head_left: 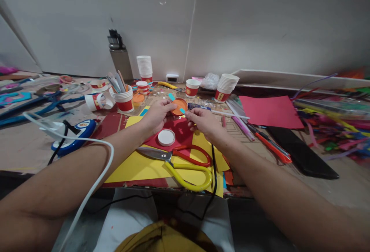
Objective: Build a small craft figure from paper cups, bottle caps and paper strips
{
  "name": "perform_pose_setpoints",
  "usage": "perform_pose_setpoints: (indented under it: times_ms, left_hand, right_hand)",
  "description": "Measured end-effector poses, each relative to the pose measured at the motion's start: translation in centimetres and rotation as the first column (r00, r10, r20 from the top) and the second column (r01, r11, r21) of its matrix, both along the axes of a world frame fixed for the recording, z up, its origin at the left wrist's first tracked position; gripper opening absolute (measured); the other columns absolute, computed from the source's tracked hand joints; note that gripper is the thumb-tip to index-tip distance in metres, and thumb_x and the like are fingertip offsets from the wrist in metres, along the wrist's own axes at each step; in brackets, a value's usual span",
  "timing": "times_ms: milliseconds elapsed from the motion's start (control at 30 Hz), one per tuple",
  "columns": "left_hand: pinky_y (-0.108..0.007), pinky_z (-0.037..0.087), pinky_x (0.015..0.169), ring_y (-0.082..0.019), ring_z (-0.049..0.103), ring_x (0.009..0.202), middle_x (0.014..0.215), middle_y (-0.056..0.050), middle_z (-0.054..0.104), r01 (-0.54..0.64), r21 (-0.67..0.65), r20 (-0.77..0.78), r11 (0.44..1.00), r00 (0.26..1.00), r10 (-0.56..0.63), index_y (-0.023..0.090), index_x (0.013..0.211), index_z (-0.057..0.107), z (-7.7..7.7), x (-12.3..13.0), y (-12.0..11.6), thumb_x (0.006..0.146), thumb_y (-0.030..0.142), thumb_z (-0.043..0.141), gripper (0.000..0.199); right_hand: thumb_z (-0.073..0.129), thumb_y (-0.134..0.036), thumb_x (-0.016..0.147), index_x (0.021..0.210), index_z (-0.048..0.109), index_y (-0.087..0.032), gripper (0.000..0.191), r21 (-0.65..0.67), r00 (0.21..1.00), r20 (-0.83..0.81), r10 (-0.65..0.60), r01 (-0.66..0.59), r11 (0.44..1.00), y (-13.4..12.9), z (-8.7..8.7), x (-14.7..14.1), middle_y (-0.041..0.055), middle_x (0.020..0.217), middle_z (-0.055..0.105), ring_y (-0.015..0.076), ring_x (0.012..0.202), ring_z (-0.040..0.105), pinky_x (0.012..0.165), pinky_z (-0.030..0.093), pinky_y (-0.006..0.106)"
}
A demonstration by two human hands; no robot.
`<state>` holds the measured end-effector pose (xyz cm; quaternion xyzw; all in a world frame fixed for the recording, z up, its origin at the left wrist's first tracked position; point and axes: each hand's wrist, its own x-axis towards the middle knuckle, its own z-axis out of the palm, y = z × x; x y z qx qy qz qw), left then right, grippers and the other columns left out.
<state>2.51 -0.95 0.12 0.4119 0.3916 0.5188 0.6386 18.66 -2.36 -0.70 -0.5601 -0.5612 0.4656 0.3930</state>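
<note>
My left hand (158, 115) grips an orange disc (178, 107) by its left edge, holding it above the papers. A blue paper strip (171, 96) sticks up at the disc's upper left. Pinched in my right hand (202, 120) is a second small blue strip (182, 111), which lies against the disc's lower right face. Below the hands a white round lid (166, 137) rests on red paper (185, 140). Nearer to me lie scissors (164, 155) with one red and one yellow handle, on yellow paper (130, 171).
Paper cups (123, 99) holding pens stand at the left, before a bottle (120, 61). Stacked cups (227, 86) stand at the back. A red sheet (270, 111), a utility knife (273, 148) and a black phone-like slab (303, 153) lie right. A white cable (98, 184) crosses my left arm.
</note>
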Motion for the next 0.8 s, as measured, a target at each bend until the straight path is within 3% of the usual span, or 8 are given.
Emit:
perform_pose_setpoints:
  times_ms: [233, 433, 800]
  left_hand:
    - [-0.024, 0.052, 0.058, -0.011, 0.061, 0.064, 0.072, -0.002, 0.065, 0.075, 0.026, 0.048, 0.997, 0.996, -0.077, 0.014, 0.08, 0.06, -0.21, -0.07, 0.06, 0.069, 0.013, 0.069, 0.014]
    - [-0.022, 0.051, 0.058, -0.011, 0.062, 0.066, 0.079, -0.003, 0.067, 0.071, 0.012, 0.027, 0.997, 0.997, -0.071, 0.013, 0.083, 0.059, -0.23, 0.13, 0.03, 0.063, 0.008, 0.072, 0.024]
    - [-0.021, 0.049, 0.057, -0.01, 0.06, 0.063, 0.074, -0.002, 0.065, 0.066, 0.039, -0.017, 0.997, 0.998, -0.066, 0.012, 0.079, 0.059, 0.0, 0.26, -0.17, 0.061, 0.006, 0.072, 0.023]
  right_hand:
    - [0.062, -0.026, 0.082, 0.065, 0.053, -0.018, 0.02, 0.046, 1.0, 0.007, 0.002, -0.002, 0.999, -0.36, 0.43, -0.19, -0.0036, 0.051, 0.054, 0.0059, 0.043, 0.05, 0.04, 0.042, 0.015]
    - [0.062, -0.029, 0.08, 0.067, 0.053, -0.018, 0.019, 0.069, 0.999, 0.035, 0.017, -0.019, 0.997, -0.39, 0.35, -0.18, -0.0035, 0.055, 0.055, 0.0065, 0.045, 0.05, 0.042, 0.043, 0.016]
    - [0.063, -0.033, 0.078, 0.068, 0.054, -0.018, 0.02, 0.109, 0.996, 0.065, 0.055, -0.062, 0.992, -0.28, 0.0, -0.19, -0.0038, 0.054, 0.054, 0.0076, 0.046, 0.051, 0.043, 0.043, 0.018]
